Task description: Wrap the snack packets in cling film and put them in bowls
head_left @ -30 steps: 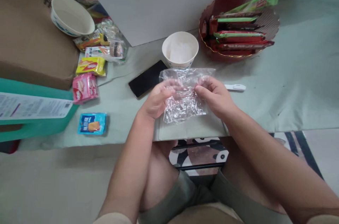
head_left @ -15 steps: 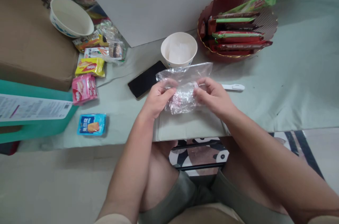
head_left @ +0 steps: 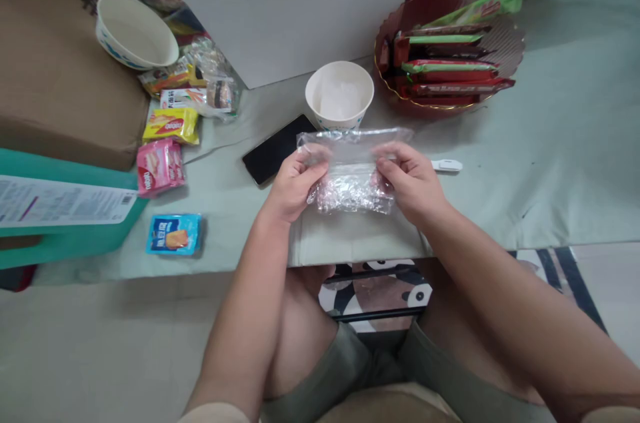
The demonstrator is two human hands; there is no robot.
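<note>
Between my two hands a clear plastic bag (head_left: 353,193) is stretched out above the table's front edge, with something pinkish showing through it that I cannot make out. My left hand (head_left: 297,184) pinches the bag's left side between thumb and fingers. On the other side my right hand (head_left: 410,177) grips it the same way. Just behind the bag stands a white paper bowl (head_left: 340,93) with a whitish piece inside. A black phone (head_left: 275,151) lies beside my left hand. Partly hidden behind my right hand is a white plastic handle (head_left: 447,165).
A red scalloped basket (head_left: 450,106) of wrapped snack bars stands at the back right. Along the left lie a blue snack pack (head_left: 174,234), a pink pack (head_left: 160,168) and a yellow pack (head_left: 171,126). Another paper bowl (head_left: 135,33) rests by a cardboard box (head_left: 60,89).
My right hand has moved to the right, away from my left, and the bag is now spread wider and flatter between them. The other objects stay in place.
</note>
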